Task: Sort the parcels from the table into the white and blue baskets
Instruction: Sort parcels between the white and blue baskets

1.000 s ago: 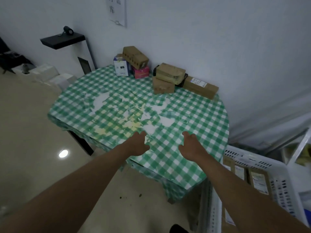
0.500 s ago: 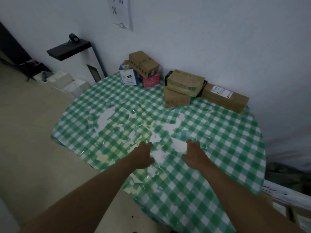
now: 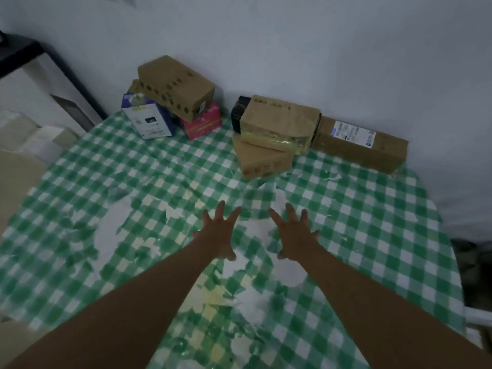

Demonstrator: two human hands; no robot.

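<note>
Both hands have gone forward over the table since a moment ago, and the fingers that were loosely curled are now spread wide. The left hand (image 3: 218, 235) and the right hand (image 3: 295, 235) hover side by side above the worn middle of the green checked tablecloth (image 3: 372, 222), palms down, holding nothing. The view has closed in on the far parcels too, and the white basket that showed at the right a second ago has dropped out of sight; no basket, white or blue, can be seen now, so I cannot say what lies in either.

The parcels all sit at the back, against the wall. On the left a brown carton (image 3: 178, 86) lies tilted on top of a white and blue box (image 3: 149, 121) and a pink box (image 3: 203, 123). To the right a taped brown parcel (image 3: 279, 121) rests on a smaller brown box (image 3: 261, 161), with a black box (image 3: 238, 113) half hidden behind them and a long labelled carton (image 3: 359, 142) just beside, along the wall.

The hands point at the right-hand stack but are well short of it. It looks like the start of another pick, with a good share of the sorting left to do.
</note>
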